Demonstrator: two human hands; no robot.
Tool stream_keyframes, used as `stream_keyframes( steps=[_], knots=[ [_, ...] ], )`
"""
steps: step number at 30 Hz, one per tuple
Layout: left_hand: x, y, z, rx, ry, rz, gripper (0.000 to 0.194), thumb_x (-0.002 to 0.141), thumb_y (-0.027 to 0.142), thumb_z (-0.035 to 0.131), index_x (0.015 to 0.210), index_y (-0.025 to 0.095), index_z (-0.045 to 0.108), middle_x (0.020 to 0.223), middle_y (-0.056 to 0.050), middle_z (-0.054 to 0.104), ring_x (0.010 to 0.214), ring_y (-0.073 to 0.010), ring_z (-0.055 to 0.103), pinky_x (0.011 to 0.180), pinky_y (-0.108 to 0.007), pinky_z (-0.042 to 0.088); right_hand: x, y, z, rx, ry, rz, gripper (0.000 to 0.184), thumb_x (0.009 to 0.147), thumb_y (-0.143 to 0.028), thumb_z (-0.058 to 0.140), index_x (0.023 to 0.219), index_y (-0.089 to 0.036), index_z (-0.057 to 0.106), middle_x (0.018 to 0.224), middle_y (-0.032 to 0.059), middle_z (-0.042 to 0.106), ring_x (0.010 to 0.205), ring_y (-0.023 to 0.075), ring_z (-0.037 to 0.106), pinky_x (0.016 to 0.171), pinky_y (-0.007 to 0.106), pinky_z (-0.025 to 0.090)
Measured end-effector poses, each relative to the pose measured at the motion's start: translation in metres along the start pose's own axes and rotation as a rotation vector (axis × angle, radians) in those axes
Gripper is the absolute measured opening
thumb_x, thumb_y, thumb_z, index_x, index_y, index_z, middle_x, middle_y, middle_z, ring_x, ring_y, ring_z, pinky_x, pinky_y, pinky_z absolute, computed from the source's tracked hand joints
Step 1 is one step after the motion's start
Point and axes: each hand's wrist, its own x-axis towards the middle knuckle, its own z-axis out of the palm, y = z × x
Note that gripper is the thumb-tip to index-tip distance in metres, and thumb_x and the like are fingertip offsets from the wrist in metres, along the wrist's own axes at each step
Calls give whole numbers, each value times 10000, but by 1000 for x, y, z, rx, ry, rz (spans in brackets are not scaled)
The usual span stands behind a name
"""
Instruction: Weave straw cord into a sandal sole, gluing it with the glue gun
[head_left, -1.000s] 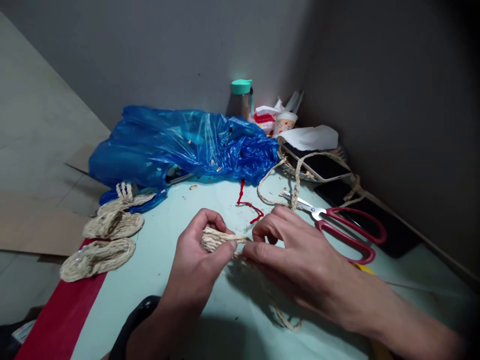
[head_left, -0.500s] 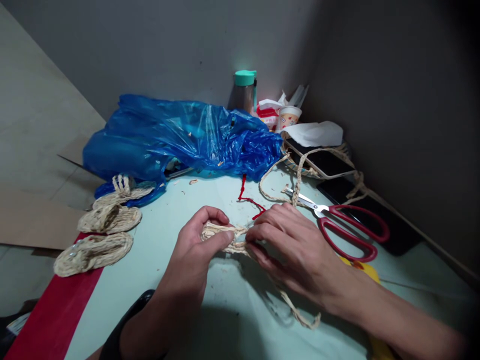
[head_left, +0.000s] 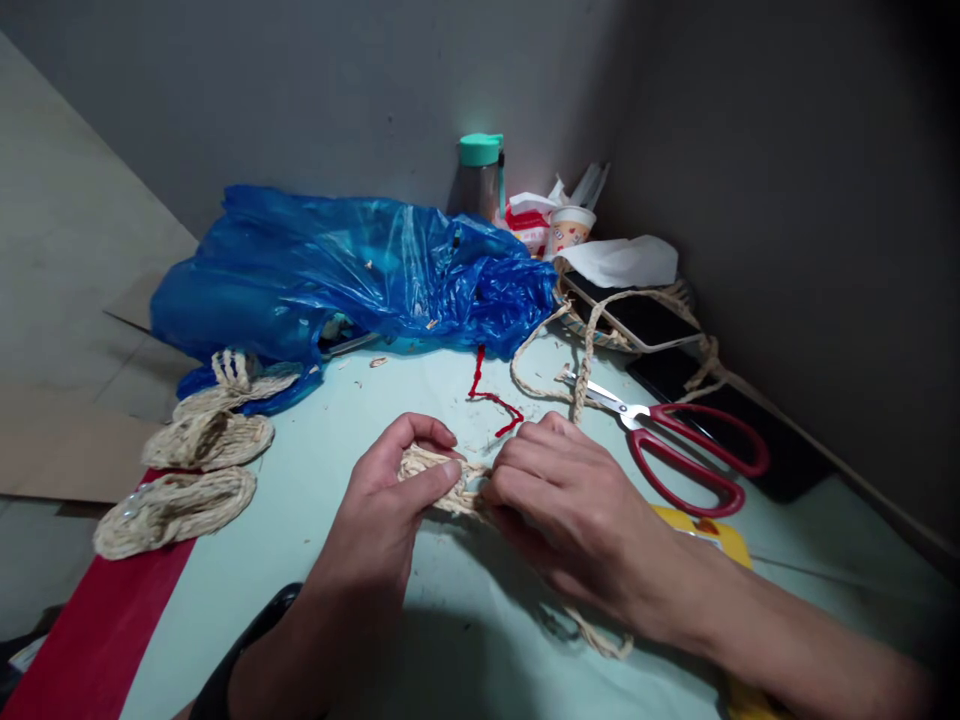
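Between my hands is a small woven straw slipper (head_left: 427, 463), made of pale twisted cord. My left hand (head_left: 397, 490) pinches its left end, with the thumb laid on top and the fingers curled behind. The fingers of my right hand (head_left: 566, 500) are closed on the cords at the slipper's right end; their tips are partly hidden. A loose straw cord end (head_left: 600, 638) trails below my right wrist onto the table. Three similar straw slippers, among them the nearest slipper (head_left: 176, 512), lie in a row at the left.
Scissors with red handles (head_left: 694, 455) lie open right of my right hand. A blue plastic bag (head_left: 352, 265) spans the back, near a green-lidded bottle (head_left: 480, 180) and paper cup (head_left: 570, 230). A phone (head_left: 637, 312) rests on a basket. Red yarn (head_left: 480, 385) and a yellow object (head_left: 709, 535) are nearby.
The whole view has shifted slightly, so things sit a little further left. My right hand's fingers have curled in tighter at the slipper's right end; my left hand keeps its hold.
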Motion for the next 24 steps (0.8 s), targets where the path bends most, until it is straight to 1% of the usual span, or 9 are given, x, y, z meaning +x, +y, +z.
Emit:
stream_keyframes(
  steps=[5,8,11,14,16,18,20,22,24],
  knots=[
    [0,-2,-1,102,13,28,142,822,261,707,900,230,593,603,76,548,512,-74,445,508,-185,321,-1,1,-1,11,-46,11,137,877,-33,536,810,-151,557,773,-17,515,726,142,390,716,330,299],
    [0,-2,0,155,23,50,135,831,267,696,905,224,591,606,71,556,524,-78,429,505,-185,317,0,1,-1,51,-46,13,175,914,-49,526,776,-138,584,742,-15,520,695,134,408,698,322,315],
    [0,-5,0,140,5,51,135,843,276,687,909,226,580,565,80,521,510,-82,393,481,-184,291,1,0,0,106,-34,24,228,957,-82,507,782,-112,650,729,3,557,680,135,460,694,320,341],
    [2,-9,-1,114,-13,79,137,838,280,699,900,218,594,552,77,512,498,-81,372,466,-185,278,1,1,0,145,-27,34,210,937,-64,519,840,-93,703,744,20,594,686,141,493,703,321,360],
    [4,-12,-1,85,-27,84,150,827,292,708,906,219,604,554,73,515,493,-86,387,471,-187,291,1,0,-3,146,-43,40,211,920,-53,520,873,-85,723,751,30,609,689,149,497,713,327,368],
    [5,-14,-1,57,-32,90,161,814,301,713,910,224,608,564,68,528,498,-94,418,485,-193,318,1,-1,-9,137,-86,53,221,903,-39,515,886,-82,732,754,39,619,686,156,493,717,333,373],
    [5,-14,-1,42,-18,110,162,804,302,721,901,225,617,574,62,543,502,-101,442,493,-198,337,3,-3,-16,125,-158,71,228,864,-10,522,899,-88,732,779,47,635,712,166,505,742,339,386],
    [5,-14,-1,31,12,138,163,791,292,735,892,220,629,591,56,559,506,-103,453,498,-203,349,5,-6,-23,106,-242,83,235,822,1,544,933,-103,723,848,60,650,809,192,531,804,347,407],
    [4,-13,0,9,48,167,169,777,276,747,889,214,637,619,48,577,524,-108,474,512,-208,369,6,-9,-26,66,-315,87,252,808,-22,570,999,-115,705,936,79,647,922,223,529,871,362,424]
  ],
)
